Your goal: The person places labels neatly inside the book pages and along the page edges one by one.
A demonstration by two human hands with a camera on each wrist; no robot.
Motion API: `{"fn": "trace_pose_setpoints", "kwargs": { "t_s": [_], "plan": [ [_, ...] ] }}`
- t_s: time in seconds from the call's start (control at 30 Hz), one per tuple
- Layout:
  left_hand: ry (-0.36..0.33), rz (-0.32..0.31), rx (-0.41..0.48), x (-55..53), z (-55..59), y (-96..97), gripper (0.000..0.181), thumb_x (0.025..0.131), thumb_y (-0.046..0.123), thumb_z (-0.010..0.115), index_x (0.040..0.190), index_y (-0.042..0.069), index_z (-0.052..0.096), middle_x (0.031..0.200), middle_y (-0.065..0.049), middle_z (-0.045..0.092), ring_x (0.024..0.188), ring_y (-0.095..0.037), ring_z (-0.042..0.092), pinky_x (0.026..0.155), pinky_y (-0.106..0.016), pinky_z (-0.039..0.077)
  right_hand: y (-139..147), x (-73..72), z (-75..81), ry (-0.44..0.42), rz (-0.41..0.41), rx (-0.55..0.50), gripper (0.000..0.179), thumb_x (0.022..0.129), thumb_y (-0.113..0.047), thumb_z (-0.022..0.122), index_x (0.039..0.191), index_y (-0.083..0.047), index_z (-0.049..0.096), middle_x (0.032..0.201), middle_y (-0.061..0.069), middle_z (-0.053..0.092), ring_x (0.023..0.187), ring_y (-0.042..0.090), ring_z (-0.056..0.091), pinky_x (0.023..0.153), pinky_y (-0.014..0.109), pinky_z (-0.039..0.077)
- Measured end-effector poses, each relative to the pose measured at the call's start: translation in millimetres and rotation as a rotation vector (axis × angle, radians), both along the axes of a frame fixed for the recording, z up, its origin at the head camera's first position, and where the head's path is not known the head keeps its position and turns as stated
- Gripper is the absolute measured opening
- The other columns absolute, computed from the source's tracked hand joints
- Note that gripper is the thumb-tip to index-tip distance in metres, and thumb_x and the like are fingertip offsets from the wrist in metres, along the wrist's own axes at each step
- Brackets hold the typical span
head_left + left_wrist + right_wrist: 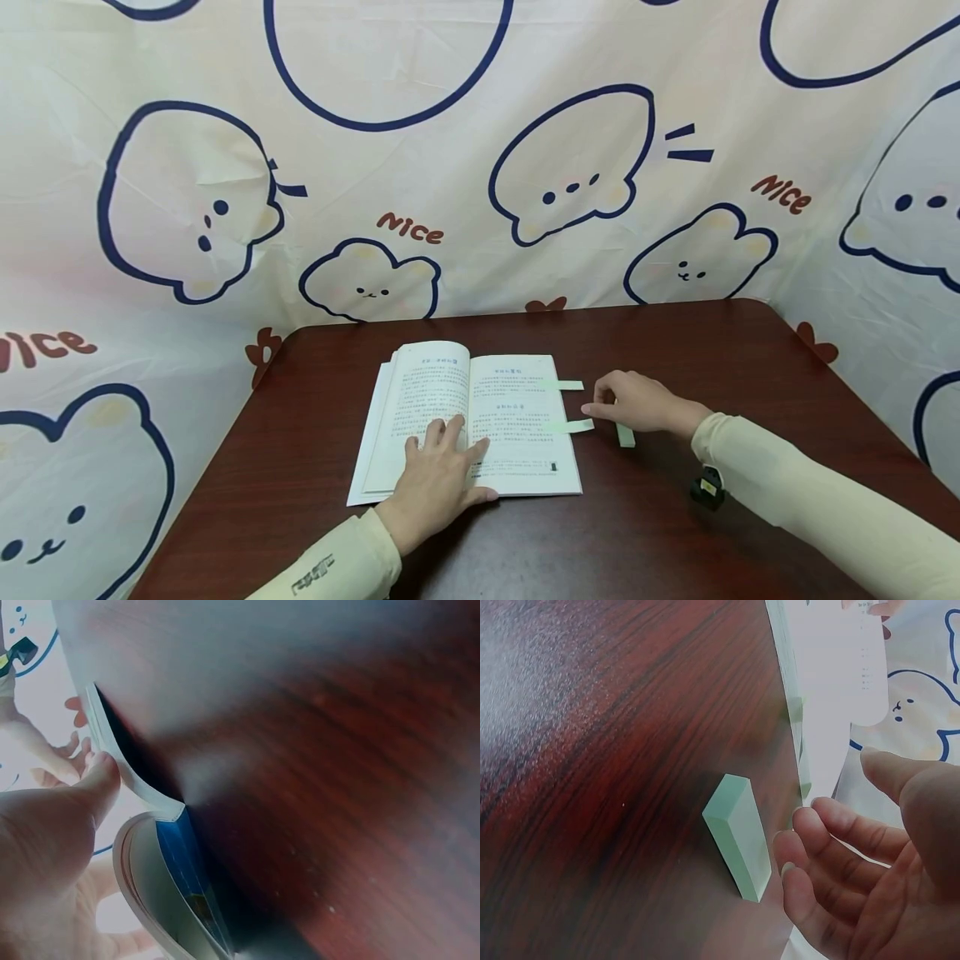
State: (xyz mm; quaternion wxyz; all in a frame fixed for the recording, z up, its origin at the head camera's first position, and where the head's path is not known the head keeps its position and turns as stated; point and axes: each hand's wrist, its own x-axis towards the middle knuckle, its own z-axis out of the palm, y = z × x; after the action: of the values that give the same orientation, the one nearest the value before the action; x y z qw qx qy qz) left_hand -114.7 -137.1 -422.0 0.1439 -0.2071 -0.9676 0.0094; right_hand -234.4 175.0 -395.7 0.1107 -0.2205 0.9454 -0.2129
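Note:
A book (517,458) lies open on the table, with printed text on both pages. My left hand (437,483) rests across its lower middle with the fingers spread; in the left wrist view the thumb lies on the page near the lower edge. Two pale green sticky strips, an upper strip (572,385) and a lower strip (581,426), stick out from the right page. Just right of them hovers my right hand (637,402), fingers loosely bent and thumb apart, holding nothing. Beside its fingertips sits a green pad of sticky notes (739,844), partly covered by the hand in the head view.
The dark brown wooden table (315,417) carries the book and the pad. A pale cloth (465,192) with cartoon drawings hangs behind and along the sides. A black device (707,487) sits at the right wrist.

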Motion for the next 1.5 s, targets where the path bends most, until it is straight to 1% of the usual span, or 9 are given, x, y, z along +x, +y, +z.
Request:
{"fn": "trace_pose_setpoints", "kwargs": {
  "t_s": [0.13, 0.37, 0.63, 0.9, 1.13, 1.27, 1.37, 1.43, 1.5],
  "plan": [
    [0.010, -0.004, -0.016, 1.0, -1.3, 0.5, 0.066, 0.076, 0.067, 0.073, 0.127, 0.026, 0.071, 0.136, -0.017, 0.055, 0.114, -0.034, 0.052, 0.072, -0.050, 0.045, -0.4, 0.4, -1.2, -0.008, -0.006, -0.003, 0.026, 0.096, -0.037, 0.068, 0.081, -0.017, 0.069, 0.063, -0.003, 0.053, 0.055, 0.012, 0.047, 0.050, 0.027, 0.037],
    [0.017, -0.006, -0.042, 1.2, -4.5, 1.5, 0.072, 0.071, 0.070, 0.075, 0.128, 0.025, 0.071, 0.138, -0.016, 0.053, 0.116, -0.034, 0.051, 0.075, -0.052, 0.045, -1.6, 0.7, -1.1, -0.007, -0.009, -0.005, 0.026, 0.096, -0.037, 0.068, 0.080, -0.017, 0.068, 0.062, -0.003, 0.052, 0.054, 0.012, 0.046, 0.050, 0.027, 0.037],
    [-0.007, -0.008, -0.037, 1.3, -2.6, 0.7, 0.069, 0.075, 0.068, 0.073, 0.129, 0.025, 0.070, 0.138, -0.016, 0.053, 0.116, -0.035, 0.050, 0.074, -0.052, 0.045, -1.5, 2.1, 2.0, 0.007, 0.001, -0.008, 0.026, 0.096, -0.037, 0.068, 0.081, -0.016, 0.069, 0.063, -0.002, 0.054, 0.055, 0.012, 0.047, 0.050, 0.028, 0.038],
    [-0.036, -0.004, -0.060, 1.0, 0.6, 1.0, 0.064, 0.082, 0.065, 0.068, 0.132, 0.025, 0.069, 0.140, -0.016, 0.051, 0.120, -0.036, 0.049, 0.077, -0.055, 0.046, -2.6, 2.2, 3.6, 0.009, 0.011, -0.010, 0.027, 0.096, -0.036, 0.068, 0.082, -0.014, 0.069, 0.063, -0.002, 0.054, 0.055, 0.012, 0.047, 0.050, 0.028, 0.038],
    [0.019, -0.022, -0.078, 1.4, 0.3, 0.8, 0.052, 0.088, 0.056, 0.067, 0.128, 0.022, 0.071, 0.136, -0.015, 0.055, 0.121, -0.035, 0.050, 0.080, -0.056, 0.046, -3.7, 1.9, 4.6, 0.010, 0.018, -0.005, 0.026, 0.097, -0.037, 0.067, 0.081, -0.015, 0.069, 0.064, -0.003, 0.056, 0.056, 0.011, 0.047, 0.051, 0.028, 0.038],
    [-0.018, -0.009, -0.052, 1.5, -0.2, 1.6, 0.045, 0.096, 0.048, 0.062, 0.127, 0.015, 0.069, 0.137, -0.017, 0.054, 0.122, -0.037, 0.049, 0.083, -0.057, 0.046, -3.1, 1.6, 6.3, 0.006, 0.015, -0.005, 0.027, 0.097, -0.036, 0.067, 0.083, -0.013, 0.070, 0.066, -0.002, 0.057, 0.057, 0.012, 0.047, 0.052, 0.028, 0.038],
    [-0.009, 0.025, -0.030, 1.6, -1.0, 3.1, 0.045, 0.094, 0.045, 0.061, 0.116, 0.007, 0.070, 0.131, -0.017, 0.056, 0.114, -0.037, 0.052, 0.078, -0.054, 0.049, -2.8, 1.5, 7.4, 0.005, 0.009, -0.002, 0.028, 0.097, -0.037, 0.067, 0.083, -0.012, 0.070, 0.066, -0.001, 0.056, 0.058, 0.012, 0.047, 0.053, 0.028, 0.038],
    [0.029, 0.055, -0.023, 1.0, -2.0, 4.6, 0.045, 0.089, 0.046, 0.062, 0.103, 0.004, 0.069, 0.120, -0.016, 0.058, 0.102, -0.035, 0.054, 0.069, -0.048, 0.050, -2.9, 1.6, 7.5, 0.004, 0.008, -0.004, 0.030, 0.097, -0.038, 0.066, 0.083, -0.012, 0.070, 0.066, -0.001, 0.055, 0.059, 0.012, 0.047, 0.053, 0.028, 0.038],
    [0.069, 0.081, -0.025, 0.6, -2.9, 6.2, 0.048, 0.085, 0.048, 0.063, 0.093, 0.001, 0.068, 0.110, -0.016, 0.058, 0.091, -0.032, 0.055, 0.059, -0.042, 0.051, -3.2, 1.7, 7.2, 0.001, 0.006, -0.005, 0.033, 0.097, -0.041, 0.065, 0.083, -0.011, 0.071, 0.066, -0.001, 0.055, 0.058, 0.012, 0.048, 0.052, 0.028, 0.037]
  ]
}}
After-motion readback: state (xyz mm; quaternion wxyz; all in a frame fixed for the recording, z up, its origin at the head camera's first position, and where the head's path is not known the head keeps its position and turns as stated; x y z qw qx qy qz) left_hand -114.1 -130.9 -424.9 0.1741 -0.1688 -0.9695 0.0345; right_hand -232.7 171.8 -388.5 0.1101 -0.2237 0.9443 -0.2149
